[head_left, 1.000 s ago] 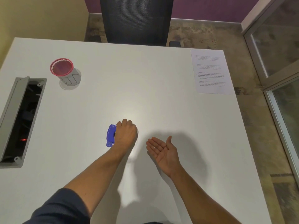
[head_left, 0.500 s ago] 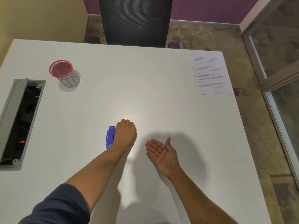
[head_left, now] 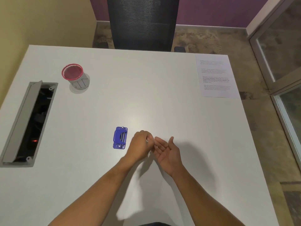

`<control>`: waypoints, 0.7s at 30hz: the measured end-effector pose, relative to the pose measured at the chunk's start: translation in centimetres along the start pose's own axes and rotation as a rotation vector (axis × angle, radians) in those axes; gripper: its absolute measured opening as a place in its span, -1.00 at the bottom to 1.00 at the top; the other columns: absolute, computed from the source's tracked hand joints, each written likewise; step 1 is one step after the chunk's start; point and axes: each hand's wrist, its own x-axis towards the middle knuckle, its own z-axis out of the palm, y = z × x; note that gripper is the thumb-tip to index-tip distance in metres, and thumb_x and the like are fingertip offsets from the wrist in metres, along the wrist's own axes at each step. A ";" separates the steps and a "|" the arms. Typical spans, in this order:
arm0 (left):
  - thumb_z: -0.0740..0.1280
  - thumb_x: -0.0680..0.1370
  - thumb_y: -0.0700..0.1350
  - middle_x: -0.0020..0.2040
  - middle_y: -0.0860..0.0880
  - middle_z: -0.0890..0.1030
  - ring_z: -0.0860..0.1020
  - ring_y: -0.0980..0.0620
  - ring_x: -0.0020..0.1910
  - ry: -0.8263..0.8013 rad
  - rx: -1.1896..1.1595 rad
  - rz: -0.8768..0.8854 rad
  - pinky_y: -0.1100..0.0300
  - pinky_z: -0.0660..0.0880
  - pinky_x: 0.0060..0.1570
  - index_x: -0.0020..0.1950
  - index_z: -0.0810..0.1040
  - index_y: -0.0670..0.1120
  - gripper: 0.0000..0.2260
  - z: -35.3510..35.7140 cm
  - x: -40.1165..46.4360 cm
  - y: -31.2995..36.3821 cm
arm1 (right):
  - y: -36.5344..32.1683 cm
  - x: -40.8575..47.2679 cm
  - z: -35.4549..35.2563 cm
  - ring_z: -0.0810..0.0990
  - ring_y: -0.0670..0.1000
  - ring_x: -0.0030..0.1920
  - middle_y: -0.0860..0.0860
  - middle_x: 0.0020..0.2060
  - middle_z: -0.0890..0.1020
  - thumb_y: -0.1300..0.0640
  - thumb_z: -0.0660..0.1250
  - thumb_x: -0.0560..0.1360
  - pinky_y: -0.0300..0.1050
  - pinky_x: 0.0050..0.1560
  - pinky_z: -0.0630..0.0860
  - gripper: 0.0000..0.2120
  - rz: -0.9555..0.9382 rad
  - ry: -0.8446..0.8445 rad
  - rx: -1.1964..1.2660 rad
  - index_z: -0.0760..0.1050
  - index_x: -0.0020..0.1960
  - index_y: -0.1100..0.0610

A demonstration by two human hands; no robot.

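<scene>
Hole punch [head_left: 120, 138], blue, lies flat on the surface [head_left: 162, 103] just beside your left hand [head_left: 141, 145], untouched. That hand's fingers curl; whether around anything, I cannot tell. Your right hand [head_left: 168, 152] is open, palm up.

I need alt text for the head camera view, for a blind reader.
A person's curled left hand almost touches the open, palm-up right hand over a white table, beside a small blue hole punch. A red-rimmed cup stands at far left.
</scene>
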 end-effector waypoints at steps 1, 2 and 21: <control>0.23 0.46 -0.08 -0.30 0.01 0.59 0.51 -0.02 -0.23 -0.008 0.012 0.006 0.05 0.46 -0.22 -0.35 0.50 -0.03 -0.81 0.0 -0.4 0.1 | 0.1 -0.1 0.3 0.62 0.18 0.21 0.29 0.20 0.61 -0.18 0.11 0.62 -0.01 0.10 0.57 -0.39 -0.004 -0.012 -0.013 0.49 0.27 0.37; 0.23 0.47 -0.07 -0.28 0.00 0.60 0.51 -0.02 -0.22 -0.004 0.029 0.018 0.04 0.47 -0.20 -0.31 0.53 -0.07 -0.80 0.0 -0.7 0.1 | 0.2 -0.2 0.5 0.61 0.17 0.22 0.28 0.21 0.61 -0.18 0.08 0.63 -0.03 0.11 0.56 -0.38 -0.006 -0.022 -0.028 0.48 0.29 0.36; 0.30 0.51 -0.23 -0.26 0.03 0.59 0.52 0.04 -0.29 0.414 -0.328 -0.312 0.22 0.47 -0.21 -0.21 0.58 -0.03 -0.84 -5.3 -4.1 -3.1 | 1.7 -1.2 1.3 0.63 0.25 0.17 0.29 0.17 0.63 -0.18 0.15 0.60 0.13 0.20 0.51 -0.39 -0.015 -0.100 0.015 0.45 0.29 0.37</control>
